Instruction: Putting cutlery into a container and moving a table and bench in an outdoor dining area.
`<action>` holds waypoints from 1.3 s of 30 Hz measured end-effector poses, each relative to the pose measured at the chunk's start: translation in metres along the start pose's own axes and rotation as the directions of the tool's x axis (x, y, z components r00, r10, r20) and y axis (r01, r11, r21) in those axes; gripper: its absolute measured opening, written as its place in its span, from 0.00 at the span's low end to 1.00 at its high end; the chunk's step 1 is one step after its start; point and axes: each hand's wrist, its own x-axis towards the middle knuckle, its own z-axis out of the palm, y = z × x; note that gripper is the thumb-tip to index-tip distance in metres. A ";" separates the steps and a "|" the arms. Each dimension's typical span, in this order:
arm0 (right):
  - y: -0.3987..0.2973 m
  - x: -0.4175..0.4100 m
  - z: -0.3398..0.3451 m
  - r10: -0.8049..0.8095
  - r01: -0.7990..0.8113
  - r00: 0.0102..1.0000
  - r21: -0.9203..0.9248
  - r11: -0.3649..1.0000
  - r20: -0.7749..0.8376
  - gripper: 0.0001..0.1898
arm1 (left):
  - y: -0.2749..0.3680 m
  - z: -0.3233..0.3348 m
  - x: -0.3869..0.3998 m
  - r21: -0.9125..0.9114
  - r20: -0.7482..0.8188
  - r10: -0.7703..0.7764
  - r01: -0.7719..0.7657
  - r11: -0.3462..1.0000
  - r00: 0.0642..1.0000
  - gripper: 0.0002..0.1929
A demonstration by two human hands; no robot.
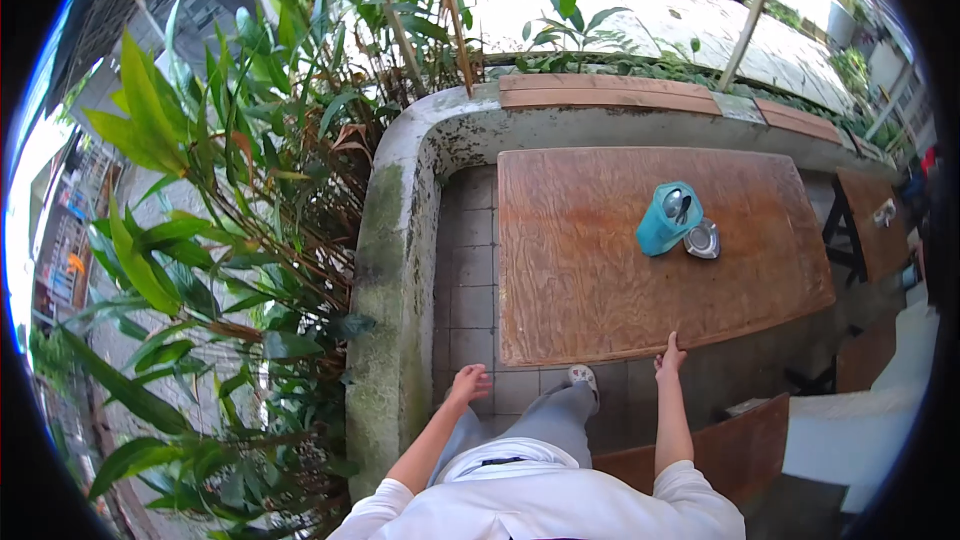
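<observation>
A brown wooden table (585, 255) lies in front of me. On its right half stands a turquoise plastic container (660, 229) with spoons (676, 202) in it, and a small silver metal dish (703, 240) sits close beside its base. My left hand (470, 384) hangs in the air left of the table's near corner, fingers apart and holding nothing. My right hand (670, 356) is at the near edge of the table, index finger extended towards it and the other fingers curled; whether the fingertip touches the edge is unclear. Nothing shows in that hand.
A low mossy concrete wall (386, 240) curves around the table's left and far sides, topped by wooden planks (607, 92). Leafy plants (225, 255) crowd beyond it at left. A wooden bench (742, 446) stands behind my right arm. Another wooden table (870, 221) is at far right.
</observation>
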 end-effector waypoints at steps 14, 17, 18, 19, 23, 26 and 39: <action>0.357 -0.347 -0.090 0.373 -0.376 0.925 0.036 0.926 0.078 0.16 | 0.003 -0.170 0.057 0.952 0.273 -0.284 -0.215 0.220 0.919 0.16; 0.409 -0.376 -0.159 0.440 -0.435 0.857 0.081 0.897 -0.270 0.13 | -0.027 -0.122 0.085 0.859 0.481 -0.142 -0.433 0.273 0.865 0.16; 0.426 -0.380 -0.180 0.437 -0.424 0.834 0.114 0.898 -0.337 0.14 | -0.040 -0.100 0.083 0.799 0.557 -0.059 -0.515 0.310 0.829 0.16; 0.441 -0.379 -0.196 0.448 -0.427 0.817 0.143 0.893 -0.364 0.14 | -0.055 -0.076 0.080 0.764 0.629 -0.016 -0.615 0.194 0.777 0.16; 0.479 -0.384 -0.232 0.386 -0.390 0.745 0.115 0.914 -0.544 0.17 | -0.122 -0.028 0.058 0.612 0.790 -0.096 -0.768 0.190 0.606 0.17; 0.476 -0.379 -0.232 0.516 -0.573 0.611 0.115 0.812 -0.600 0.32 | -0.179 -0.018 0.051 0.715 0.641 -0.357 -0.698 -0.042 0.679 0.25; 0.529 -0.217 -0.305 0.405 -0.396 0.668 0.163 0.904 -0.624 0.49 | -0.317 0.138 0.037 0.629 0.776 -0.124 -0.749 0.207 0.618 0.32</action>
